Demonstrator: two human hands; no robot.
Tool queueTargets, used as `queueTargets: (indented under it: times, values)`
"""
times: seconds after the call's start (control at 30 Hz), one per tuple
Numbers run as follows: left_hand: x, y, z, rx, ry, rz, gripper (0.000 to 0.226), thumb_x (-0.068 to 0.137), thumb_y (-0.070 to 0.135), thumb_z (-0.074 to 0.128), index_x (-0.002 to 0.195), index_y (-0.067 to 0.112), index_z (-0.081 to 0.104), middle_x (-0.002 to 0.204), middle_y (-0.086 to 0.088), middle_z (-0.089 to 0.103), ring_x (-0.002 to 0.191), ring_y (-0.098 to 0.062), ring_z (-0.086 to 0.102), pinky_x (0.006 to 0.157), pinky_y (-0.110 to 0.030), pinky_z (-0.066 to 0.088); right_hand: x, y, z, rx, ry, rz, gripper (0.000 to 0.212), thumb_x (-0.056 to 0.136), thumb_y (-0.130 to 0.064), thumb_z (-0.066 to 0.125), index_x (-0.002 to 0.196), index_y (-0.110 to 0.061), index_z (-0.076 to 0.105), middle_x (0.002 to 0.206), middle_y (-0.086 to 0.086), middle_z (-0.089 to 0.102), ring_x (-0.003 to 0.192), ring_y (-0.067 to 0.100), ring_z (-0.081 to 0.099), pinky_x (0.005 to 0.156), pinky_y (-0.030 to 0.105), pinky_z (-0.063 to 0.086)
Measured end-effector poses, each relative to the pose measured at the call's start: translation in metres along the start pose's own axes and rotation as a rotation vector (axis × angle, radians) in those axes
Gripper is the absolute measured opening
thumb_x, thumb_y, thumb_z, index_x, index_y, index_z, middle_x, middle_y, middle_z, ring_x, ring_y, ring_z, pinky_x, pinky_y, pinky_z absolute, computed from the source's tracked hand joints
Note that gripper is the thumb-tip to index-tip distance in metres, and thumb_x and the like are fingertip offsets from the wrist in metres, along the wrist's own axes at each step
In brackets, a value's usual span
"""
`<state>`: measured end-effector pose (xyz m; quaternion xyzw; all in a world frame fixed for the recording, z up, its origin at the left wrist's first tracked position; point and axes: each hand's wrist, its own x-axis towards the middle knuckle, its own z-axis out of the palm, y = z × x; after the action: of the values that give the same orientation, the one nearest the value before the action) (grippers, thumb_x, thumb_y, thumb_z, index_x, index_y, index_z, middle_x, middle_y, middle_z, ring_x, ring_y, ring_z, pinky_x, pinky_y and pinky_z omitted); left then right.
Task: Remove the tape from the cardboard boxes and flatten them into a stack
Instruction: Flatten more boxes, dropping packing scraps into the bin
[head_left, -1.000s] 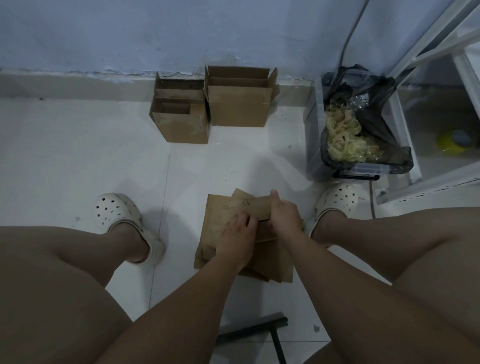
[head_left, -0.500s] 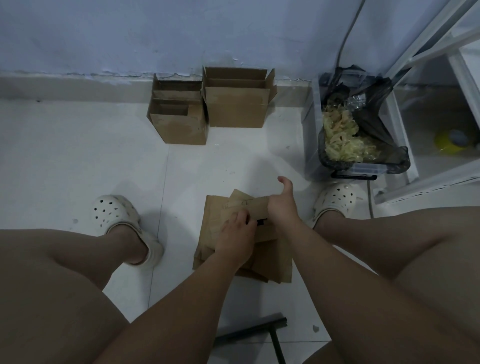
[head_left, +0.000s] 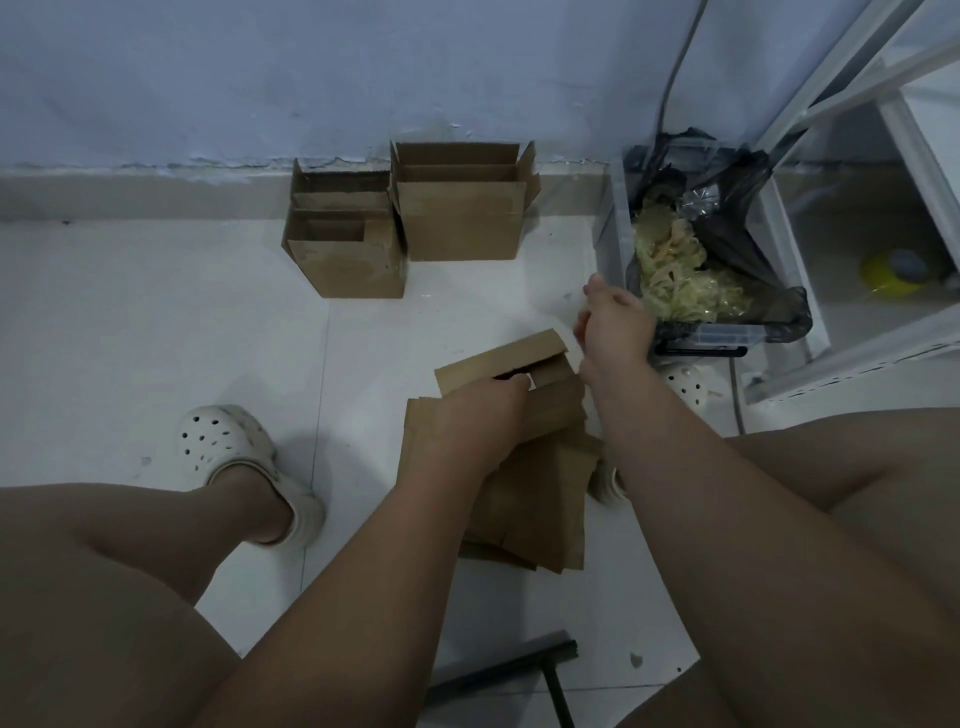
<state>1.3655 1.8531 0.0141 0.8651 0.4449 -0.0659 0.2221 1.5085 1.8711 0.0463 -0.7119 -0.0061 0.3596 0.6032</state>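
My left hand (head_left: 480, 410) grips a flattened brown cardboard box (head_left: 498, 361) and holds it tilted over the stack of flattened boxes (head_left: 535, 499) on the floor between my feet. My right hand (head_left: 615, 327) is raised up and to the right of that box, near the bin. Its fingers are pinched together on a thin strip of tape that barely shows. Two open-topped cardboard boxes stand against the wall: a smaller one (head_left: 348, 265) on the left and a larger one (head_left: 462, 228) on the right.
A clear bin (head_left: 727, 335) lined with a black bag holds crumpled yellowish tape (head_left: 675, 280) at the right. A white shelf frame (head_left: 883, 338) stands beyond it with a yellow roll (head_left: 893, 270) inside. A dark metal bar (head_left: 519, 665) lies near my knees.
My right hand has left the box and pulled up and right towards the bin. The box in my left hand has lifted and tilted off the stack.
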Motion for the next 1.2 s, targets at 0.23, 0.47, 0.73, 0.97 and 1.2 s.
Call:
queueTargets:
  times: [0.23, 0.47, 0.73, 0.97, 1.2]
  values:
    - [0.001, 0.010, -0.010, -0.206, 0.076, -0.121, 0.016, 0.093, 0.021, 0.048, 0.107, 0.021, 0.042, 0.080, 0.004, 0.051, 0.064, -0.013, 0.046, 0.047, -0.025, 0.028, 0.040, -0.021, -0.001, 0.091, 0.109, 0.150, 0.031, 0.081, 0.000, 0.056, 0.054, -0.013, 0.046, 0.055, -0.003, 0.041, 0.050, 0.011, 0.037, 0.046, 0.022, 0.034]
    - [0.008, 0.024, -0.031, -0.616, 0.143, -0.280, 0.032, 0.097, 0.027, 0.051, 0.127, 0.017, 0.046, 0.124, -0.003, 0.057, 0.104, -0.021, 0.058, 0.087, -0.037, 0.048, 0.082, -0.032, -0.006, 0.041, 0.284, 0.007, 0.019, 0.087, 0.000, 0.045, 0.094, -0.011, 0.060, 0.066, 0.000, 0.054, 0.065, 0.017, 0.052, 0.065, 0.029, 0.043]
    - [0.011, 0.031, -0.037, -0.811, 0.149, -0.331, 0.034, 0.097, 0.026, 0.052, 0.129, 0.018, 0.047, 0.127, 0.000, 0.058, 0.117, -0.023, 0.056, 0.094, -0.038, 0.048, 0.124, -0.048, -0.012, 0.002, 0.391, -0.113, 0.020, 0.082, -0.001, 0.052, 0.076, -0.018, 0.061, 0.071, -0.003, 0.059, 0.070, 0.018, 0.056, 0.063, 0.024, 0.047]
    - [0.010, 0.030, -0.029, -0.842, 0.125, -0.380, 0.033, 0.097, 0.025, 0.052, 0.129, 0.020, 0.048, 0.125, 0.001, 0.059, 0.114, -0.020, 0.058, 0.087, -0.029, 0.048, 0.140, -0.052, -0.020, -0.030, 0.447, -0.154, 0.025, 0.090, -0.007, 0.049, 0.114, -0.013, 0.055, 0.095, 0.004, 0.052, 0.081, 0.017, 0.050, 0.071, 0.026, 0.039]
    - [0.013, 0.027, -0.024, -0.873, 0.136, -0.419, 0.036, 0.097, 0.027, 0.052, 0.131, 0.020, 0.046, 0.128, 0.002, 0.057, 0.117, -0.022, 0.056, 0.087, -0.030, 0.049, 0.125, -0.043, -0.021, -0.092, 0.461, -0.134, 0.035, 0.091, -0.010, 0.045, 0.124, -0.018, 0.055, 0.107, -0.001, 0.056, 0.087, 0.013, 0.050, 0.065, 0.011, 0.035]
